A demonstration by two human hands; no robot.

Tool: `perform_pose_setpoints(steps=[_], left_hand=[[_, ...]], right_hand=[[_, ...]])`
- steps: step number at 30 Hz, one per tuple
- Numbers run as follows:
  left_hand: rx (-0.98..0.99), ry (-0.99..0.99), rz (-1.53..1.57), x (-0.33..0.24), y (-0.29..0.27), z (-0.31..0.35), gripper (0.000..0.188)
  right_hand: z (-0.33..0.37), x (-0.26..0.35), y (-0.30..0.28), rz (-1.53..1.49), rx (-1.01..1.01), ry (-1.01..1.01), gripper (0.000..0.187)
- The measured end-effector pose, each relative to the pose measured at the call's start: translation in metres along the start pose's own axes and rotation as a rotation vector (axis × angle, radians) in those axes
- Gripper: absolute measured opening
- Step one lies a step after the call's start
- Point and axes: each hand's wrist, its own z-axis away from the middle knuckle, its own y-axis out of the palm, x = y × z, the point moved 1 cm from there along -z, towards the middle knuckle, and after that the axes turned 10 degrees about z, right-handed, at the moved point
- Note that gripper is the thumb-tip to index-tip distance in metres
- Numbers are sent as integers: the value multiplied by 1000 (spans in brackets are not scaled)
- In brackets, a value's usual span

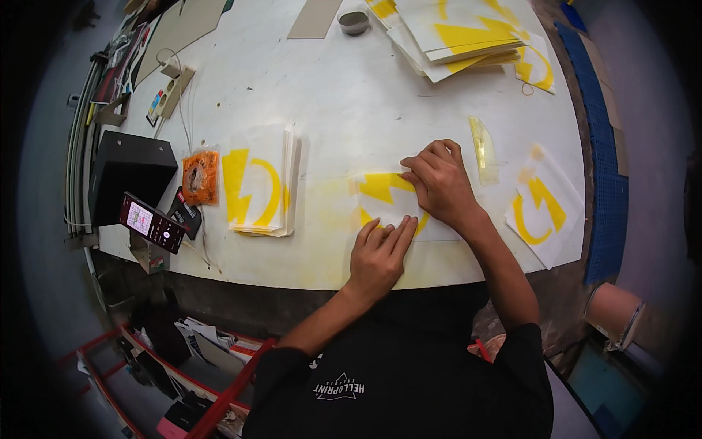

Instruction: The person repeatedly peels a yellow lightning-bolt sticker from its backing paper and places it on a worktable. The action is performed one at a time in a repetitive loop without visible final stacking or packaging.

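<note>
The white sheet with yellow shapes (pixel 386 203) lies near the near edge of the table (pixel 329 110), right of the middle, under both hands. The left hand (pixel 378 257) is laid nearly flat on its near part, fingers extended and only slightly apart, gripping nothing. The right hand (pixel 441 181) is narrow, thumb and fingertips drawn together at the far edge; whether they pinch the paper I cannot tell.

The likeliest trouble is a crooked crease or a skewed edge, should the left hand press too lightly and the sheet slide. Yellow colour could smear if it rubs off (the table beside the sheet is tinted yellow), and a careless elbow might topple the paper stack (pixel 252 186) at the left.

Counted: two hands, one sheet between them (layers beneath are hidden), one paper stack at the left, one larger pile (pixel 461 44) at the far right, and one printed piece (pixel 541 208) at the near right, perhaps several layers. There is also one yellow translucent plastic strip (pixel 482 150), one phone (pixel 152 223), one orange packet (pixel 200 178), one black box (pixel 133 175) and one small cup (pixel 355 23).
</note>
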Motion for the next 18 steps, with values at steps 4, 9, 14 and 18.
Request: perform_pose_setpoints(steps=[4, 9, 14, 18], left_hand=[[99, -100, 55, 11, -15, -23, 57], [306, -188, 13, 27, -18, -32, 84], [254, -166, 65, 31, -19, -28, 85], [262, -196, 12, 22, -23, -30, 82]], right_hand=[[2, 5, 4, 125, 34, 47, 17], [34, 34, 16, 235, 68, -69, 52], [82, 13, -20, 197, 200, 175, 59], [86, -6, -39, 365, 26, 331, 52]])
